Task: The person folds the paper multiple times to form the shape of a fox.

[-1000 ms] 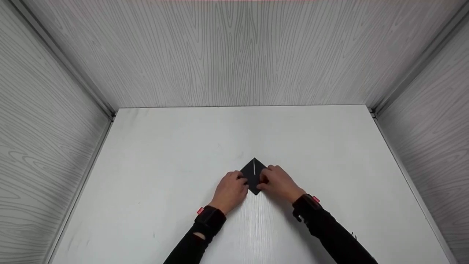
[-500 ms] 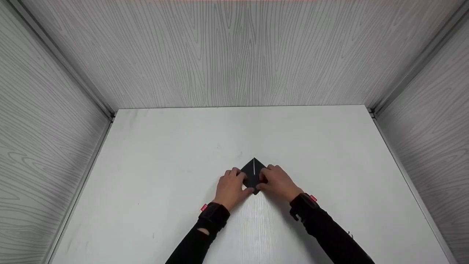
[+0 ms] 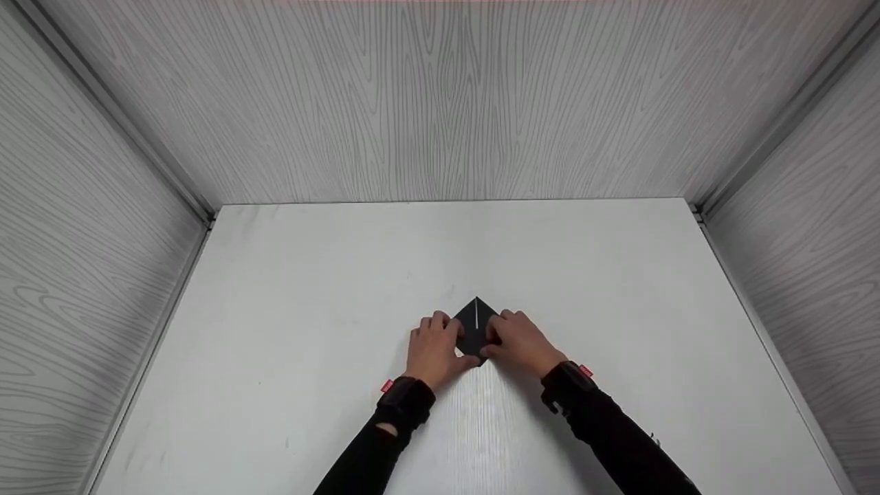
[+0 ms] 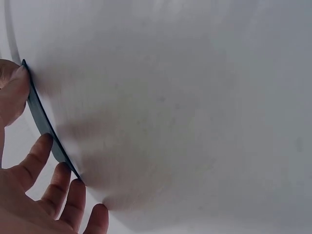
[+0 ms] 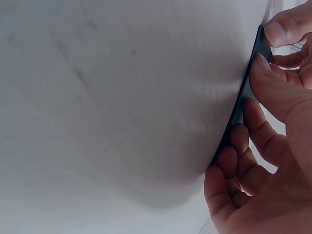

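Note:
A small folded piece of black paper [image 3: 474,337] lies on the white table, diamond-shaped from above, with a thin pale slit running down from its far corner. My left hand [image 3: 434,350] holds its left side, fingertips along the edge and thumb at the near corner. In the left wrist view the black paper [image 4: 40,117] appears edge-on beside several fingertips. On the other side, my right hand [image 3: 526,345] holds the right edge between thumb and curled fingers. The right wrist view has the paper [image 5: 238,116] nearly edge-on too, partly covered by fingers.
Beneath the paper is a wide white tabletop [image 3: 309,289] with faint marks. Grey wood-grain panels enclose it at the back [image 3: 440,103], left [image 3: 82,261] and right [image 3: 804,227]. Black wrist bands and dark sleeves cover both forearms.
My left hand has shifted slightly up, and its thumb has come out to the paper's near corner. The right hand and the paper have stayed nearly still.

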Available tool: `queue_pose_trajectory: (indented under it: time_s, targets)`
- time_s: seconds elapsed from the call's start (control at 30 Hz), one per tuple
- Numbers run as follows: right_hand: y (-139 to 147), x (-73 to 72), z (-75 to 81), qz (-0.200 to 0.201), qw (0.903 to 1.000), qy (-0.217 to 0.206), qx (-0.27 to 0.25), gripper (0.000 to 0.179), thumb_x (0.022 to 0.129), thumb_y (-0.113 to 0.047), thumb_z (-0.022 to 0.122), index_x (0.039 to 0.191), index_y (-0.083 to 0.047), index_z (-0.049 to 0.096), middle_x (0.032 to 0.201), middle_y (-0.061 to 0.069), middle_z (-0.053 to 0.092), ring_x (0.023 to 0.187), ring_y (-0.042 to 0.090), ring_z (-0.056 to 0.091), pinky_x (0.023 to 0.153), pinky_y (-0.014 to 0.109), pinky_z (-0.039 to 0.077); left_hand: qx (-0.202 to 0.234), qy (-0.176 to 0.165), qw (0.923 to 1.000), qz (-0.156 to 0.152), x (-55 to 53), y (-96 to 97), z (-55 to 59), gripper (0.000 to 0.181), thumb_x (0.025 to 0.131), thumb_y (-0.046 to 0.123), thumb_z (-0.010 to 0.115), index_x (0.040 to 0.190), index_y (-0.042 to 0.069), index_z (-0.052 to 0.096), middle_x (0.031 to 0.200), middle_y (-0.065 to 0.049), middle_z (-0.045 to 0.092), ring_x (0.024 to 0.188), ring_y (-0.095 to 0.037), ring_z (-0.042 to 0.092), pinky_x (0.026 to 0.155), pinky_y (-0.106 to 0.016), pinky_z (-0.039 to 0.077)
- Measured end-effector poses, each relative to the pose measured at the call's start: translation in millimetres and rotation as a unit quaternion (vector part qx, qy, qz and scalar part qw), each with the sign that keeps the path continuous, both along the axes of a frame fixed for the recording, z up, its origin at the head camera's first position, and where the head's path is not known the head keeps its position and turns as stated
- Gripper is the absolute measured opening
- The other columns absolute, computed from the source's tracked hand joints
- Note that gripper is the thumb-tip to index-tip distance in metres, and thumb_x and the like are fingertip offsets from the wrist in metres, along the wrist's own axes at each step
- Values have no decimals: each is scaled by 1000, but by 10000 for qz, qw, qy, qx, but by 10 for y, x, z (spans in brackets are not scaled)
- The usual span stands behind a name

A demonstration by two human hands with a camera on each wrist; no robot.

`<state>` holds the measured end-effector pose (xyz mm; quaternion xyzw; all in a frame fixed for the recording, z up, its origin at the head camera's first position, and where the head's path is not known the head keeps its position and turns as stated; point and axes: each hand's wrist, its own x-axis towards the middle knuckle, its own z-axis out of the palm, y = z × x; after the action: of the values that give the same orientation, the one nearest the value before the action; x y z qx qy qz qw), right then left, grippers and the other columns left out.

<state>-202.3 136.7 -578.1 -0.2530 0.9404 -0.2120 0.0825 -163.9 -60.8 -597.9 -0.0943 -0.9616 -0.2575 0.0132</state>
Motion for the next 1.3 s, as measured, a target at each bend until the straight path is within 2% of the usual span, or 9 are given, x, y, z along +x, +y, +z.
queue_pose_trajectory:
  time_s: [0.13, 0.33, 0.5, 0.7, 0.8, 1.0, 1.13, 1.3]
  targets:
    - [-8, 9, 11, 41, 10000, 23, 24, 27, 88, -21, 86, 85, -7, 62, 82, 5, 56, 77, 18, 45, 73, 35, 39, 41, -71, 9999, 115, -16, 4, 13, 44, 80, 38, 92, 101, 12, 65, 115, -8, 57, 109, -32, 52, 92, -50, 46]
    - [-29, 22, 5, -97, 9999, -116, 83, 28, 87, -22, 86, 83, -8, 62, 82, 5, 56, 78, 20, 47, 74, 37, 40, 250, -407, 9987, 163, -63, -23, 56, 40, 78, 33, 94, 97, 11, 66, 117, -9, 56, 111, -33, 51, 94, -52, 43]
    - [-36, 32, -9, -53, 9999, -86, 62, 28, 87, -22, 86, 83, -8, 62, 83, 6, 57, 78, 21, 47, 75, 37, 41, 390, -483, 9977, 263, -118, -103, 61, 34, 77, 27, 94, 89, 11, 67, 109, -7, 56, 103, -31, 52, 90, -49, 42]
    - [-33, 46, -1, -55, 9998, -152, 118, 28, 88, -23, 86, 85, -8, 63, 85, 7, 58, 81, 22, 49, 77, 40, 43, 521, -723, 9955, 332, -218, -220, 91, 27, 77, 25, 92, 85, 11, 71, 102, -8, 58, 99, -31, 56, 86, -50, 46]
    - [-49, 45, 5, -85, 9997, -217, 125, 28, 88, -24, 86, 86, -8, 62, 86, 7, 58, 82, 22, 48, 78, 40, 43, 586, -853, 9935, 466, -280, -303, 122, 21, 79, 22, 90, 82, 10, 73, 101, -11, 62, 99, -33, 60, 85, -51, 50]
    - [-76, 65, 9, -101, 9993, -339, 141, 29, 88, -24, 86, 87, -8, 62, 87, 6, 57, 83, 22, 48, 78, 39, 42, 916, -1093, 9869, 751, -363, -431, 140, 12, 82, 9, 85, 79, 6, 73, 92, -12, 66, 88, -26, 61, 80, -39, 50]
    - [-92, 83, 16, -121, 9988, -471, 99, 29, 89, -25, 85, 87, -9, 61, 88, 5, 55, 84, 22, 47, 77, 38, 41, 1042, -1058, 9854, 830, -379, -464, 116, 9, 83, 5, 82, 80, 5, 73, 85, -11, 68, 81, -24, 60, 76, -36, 49]
    - [-72, 46, 0, -127, 9988, -466, 27, 30, 88, -26, 86, 87, -11, 60, 87, 4, 56, 84, 20, 46, 77, 36, 40, 1083, -893, 9868, 806, -363, -457, 100, 9, 84, 4, 82, 82, 4, 73, 89, -12, 67, 84, -24, 59, 79, -37, 50]
